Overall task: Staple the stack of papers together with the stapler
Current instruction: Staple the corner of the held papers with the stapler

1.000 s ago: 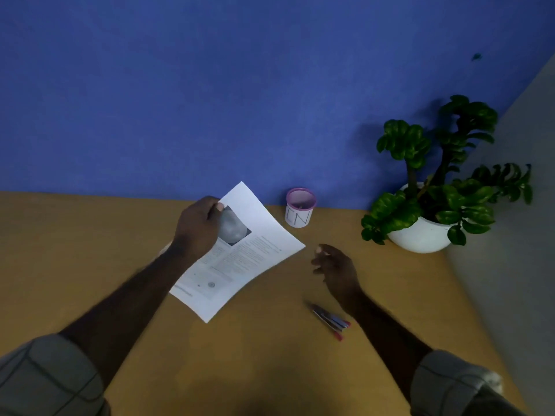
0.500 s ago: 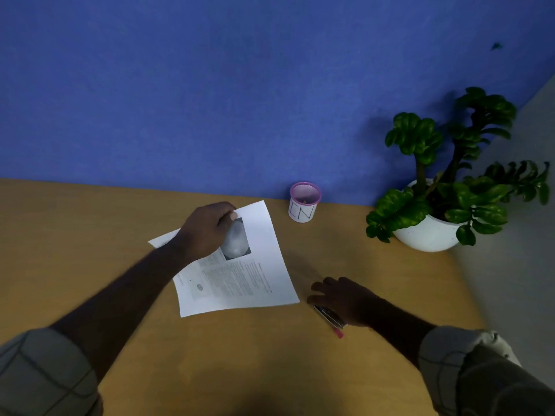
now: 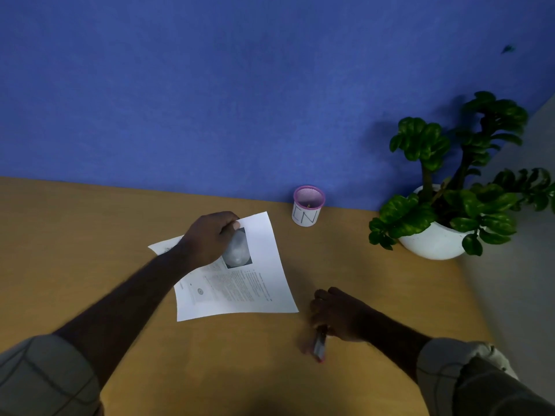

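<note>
While the left hand (image 3: 210, 240) pinches the far edge of the stack of papers (image 3: 240, 283) between thumb and curled fingers (image 3: 232, 225), the sheets lie mostly flat on the wooden desk (image 3: 90, 235), with a second sheet's corner peeking out at nine o'clock from the knuckles. From that grip the printed page spreads toward five o'clock, its grey round picture just under the fingers and its text lines running down toward the near edge.

At about four o'clock from the page's near right corner, the right hand (image 3: 341, 316) is curled palm-down over the stapler (image 3: 319, 345), fingers wrapped around its upper end. The stapler's blurred grey body with a pinkish tip sticks out of the fist toward six o'clock, just above or on the desk; which one cannot be told. The stapler sits just beside the stack, not touching it.

Farther out, at one o'clock from the left hand, a small pink-rimmed mesh cup (image 3: 307, 207) stands against the blue wall (image 3: 240, 85). At three o'clock from the cup, a potted plant (image 3: 450, 211) in a white bowl occupies the desk's corner.
</note>
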Tool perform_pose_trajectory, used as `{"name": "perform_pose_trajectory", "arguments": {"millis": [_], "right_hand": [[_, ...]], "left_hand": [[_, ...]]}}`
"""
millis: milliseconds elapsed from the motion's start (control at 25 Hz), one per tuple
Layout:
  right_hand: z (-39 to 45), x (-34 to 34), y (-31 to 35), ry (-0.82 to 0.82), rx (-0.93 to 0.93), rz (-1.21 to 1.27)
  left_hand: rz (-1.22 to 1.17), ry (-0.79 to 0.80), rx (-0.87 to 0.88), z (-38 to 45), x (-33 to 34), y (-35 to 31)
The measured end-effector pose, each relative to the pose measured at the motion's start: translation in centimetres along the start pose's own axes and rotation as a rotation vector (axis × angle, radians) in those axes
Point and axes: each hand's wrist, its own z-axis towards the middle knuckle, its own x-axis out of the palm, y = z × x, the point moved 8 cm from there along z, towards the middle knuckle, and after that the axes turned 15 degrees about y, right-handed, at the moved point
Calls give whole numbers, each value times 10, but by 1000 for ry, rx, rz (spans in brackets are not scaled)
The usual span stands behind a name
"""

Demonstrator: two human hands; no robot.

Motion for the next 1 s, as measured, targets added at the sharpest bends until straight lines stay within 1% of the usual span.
{"name": "perform_pose_trajectory", "arguments": {"millis": [40,80,160,240,280,320,360,400,480,560,640,760,840,880,960,1000], "right_hand": [[1,0,-8,-28,62,44],[2,1,-20,-42,154,147],[-2,-2,-46,-140,336,523],[-11,-11,-67,-306,436,915],[-16,-17,-73,-393,434,1151],[-20,-27,-74,-491,364,1420],[-24,-41,-70,-568,231,1655],[-27,-59,-67,-621,79,1804],[-34,-96,-62,-667,-127,1884],[-40,-126,-61,-721,-258,1977],[-45,-152,-59,-717,-374,2065],[-53,-182,-51,-684,-472,2081],[-56,-192,-45,-664,-500,2092],[-58,-196,-43,-658,-483,2076],[-66,-202,-43,-677,-363,1980],[-72,-205,-46,-714,-287,1895]], "left_hand": [[0,-4,-5,0,-1,-1],[3,-6,-7,0,-2,-2],[17,-15,-12,-2,-6,-4],[32,-18,-18,-3,-11,-5],[42,-17,-12,-3,-13,-6],[58,-20,-9,-3,-17,-8],[82,-25,-4,-4,-20,-12],[110,-33,0,-4,-24,-17],[163,-49,15,-4,-31,-26],[195,-57,48,-6,-38,-38],[227,-57,97,-7,-46,-53],[284,-69,146,-11,-59,-79],[314,-69,166,-13,-64,-94],[330,-71,177,-15,-66,-101],[354,-82,191,-18,-70,-112],[360,-92,195,-19,-72,-117]]}}
